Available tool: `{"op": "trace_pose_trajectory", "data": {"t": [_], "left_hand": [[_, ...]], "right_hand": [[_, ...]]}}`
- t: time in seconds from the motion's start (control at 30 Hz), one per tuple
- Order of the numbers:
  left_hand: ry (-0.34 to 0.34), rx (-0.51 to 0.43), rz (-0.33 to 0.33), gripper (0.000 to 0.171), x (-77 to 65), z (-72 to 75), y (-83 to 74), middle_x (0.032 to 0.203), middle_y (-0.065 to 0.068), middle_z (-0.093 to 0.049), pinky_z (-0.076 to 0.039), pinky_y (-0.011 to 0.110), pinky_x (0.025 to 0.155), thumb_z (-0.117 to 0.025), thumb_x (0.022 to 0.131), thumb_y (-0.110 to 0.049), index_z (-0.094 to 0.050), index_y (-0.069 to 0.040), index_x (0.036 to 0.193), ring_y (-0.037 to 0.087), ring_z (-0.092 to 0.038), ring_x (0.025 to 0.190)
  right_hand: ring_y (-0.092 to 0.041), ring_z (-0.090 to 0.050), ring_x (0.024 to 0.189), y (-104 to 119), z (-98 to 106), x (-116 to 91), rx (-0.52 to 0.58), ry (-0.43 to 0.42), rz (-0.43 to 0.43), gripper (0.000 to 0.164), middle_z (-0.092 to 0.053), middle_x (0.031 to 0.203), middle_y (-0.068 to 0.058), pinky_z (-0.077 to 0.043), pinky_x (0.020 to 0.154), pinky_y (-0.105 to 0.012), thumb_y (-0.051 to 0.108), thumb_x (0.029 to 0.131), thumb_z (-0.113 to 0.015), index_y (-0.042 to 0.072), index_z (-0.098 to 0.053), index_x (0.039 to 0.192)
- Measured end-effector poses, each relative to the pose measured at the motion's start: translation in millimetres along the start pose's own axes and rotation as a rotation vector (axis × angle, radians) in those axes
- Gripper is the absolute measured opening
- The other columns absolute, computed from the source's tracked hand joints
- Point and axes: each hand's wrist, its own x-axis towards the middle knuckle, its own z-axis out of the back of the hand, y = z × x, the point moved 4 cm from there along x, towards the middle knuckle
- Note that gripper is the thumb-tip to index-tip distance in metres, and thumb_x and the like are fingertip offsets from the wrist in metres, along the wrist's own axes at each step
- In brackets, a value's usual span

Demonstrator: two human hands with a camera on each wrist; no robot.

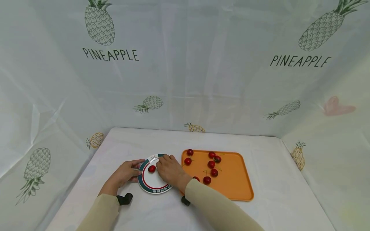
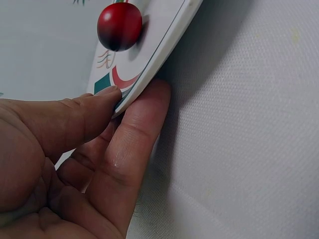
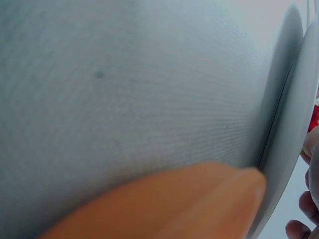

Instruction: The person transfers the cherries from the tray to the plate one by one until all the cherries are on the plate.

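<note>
On the left part of a round white plate (image 1: 156, 191) with a green and red rim lies a dark red cherry (image 1: 151, 168). My left hand (image 1: 126, 173) pinches the plate's left rim, thumb (image 2: 94, 107) on top and fingers beneath, as the left wrist view shows. Over the plate's right side is my right hand (image 1: 170, 170), its fingers bent and their tips close to the cherry. At the right wrist view's edge, a red thing (image 3: 314, 119) shows beside those fingers (image 3: 311, 144). Whether they hold a cherry is hidden.
Right of the plate lies an orange tray (image 1: 234, 179) with several stemmed cherries (image 1: 211, 164) on its left half. My right forearm crosses the tray's lower left corner. Behind the white-covered table (image 1: 138, 138) hangs a pineapple-printed sheet (image 1: 185, 80).
</note>
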Motion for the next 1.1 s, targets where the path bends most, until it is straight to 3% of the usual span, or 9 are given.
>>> {"op": "trace_pose_trajectory", "data": {"t": [0.4, 0.63, 0.93, 1.1], "left_hand": [[0.013, -0.001, 0.005, 0.06, 0.5, -3.3, -1.1, 0.126, 0.02, -0.056, -0.065, 0.034, 0.073, -0.07, 0.096, 0.005, -0.055, -0.008, 0.153, 0.021, -0.066, 0.083], [0.018, 0.019, 0.01, 0.06, 0.9, -2.1, -1.6, 0.128, 0.02, -0.056, -0.065, 0.034, 0.074, -0.07, 0.096, 0.003, -0.054, -0.008, 0.154, 0.021, -0.066, 0.084], [0.025, 0.0, 0.019, 0.061, 2.2, -0.9, 0.1, 0.129, 0.021, -0.055, -0.065, 0.035, 0.074, -0.07, 0.096, 0.004, -0.054, -0.009, 0.154, 0.022, -0.066, 0.084], [0.02, 0.001, 0.029, 0.062, 1.5, -0.9, 1.2, 0.132, 0.022, -0.054, -0.065, 0.035, 0.075, -0.069, 0.097, 0.003, -0.053, -0.009, 0.155, 0.022, -0.066, 0.084]], "right_hand": [[-0.018, -0.05, 0.109, -1, -1, -5, -0.003, 0.009, -0.019, 0.03, -0.062, 0.12, 0.001, -0.047, 0.095, -0.028, 0.038, 0.108, -0.059, 0.016, -0.066, 0.127], [-0.018, -0.051, 0.108, -6, 9, -11, 0.016, -0.017, -0.033, 0.029, -0.062, 0.117, 0.001, -0.047, 0.092, -0.029, 0.04, 0.108, -0.057, 0.017, -0.066, 0.123], [-0.019, -0.049, 0.103, -28, 31, -28, -0.004, -0.081, -0.046, 0.028, -0.06, 0.109, 0.001, -0.046, 0.089, -0.028, 0.041, 0.106, -0.061, 0.016, -0.067, 0.117], [-0.02, -0.05, 0.103, -48, 36, -45, -0.033, -0.074, -0.063, 0.027, -0.06, 0.106, 0.0, -0.048, 0.091, -0.031, 0.04, 0.106, -0.062, 0.016, -0.067, 0.117]]}}
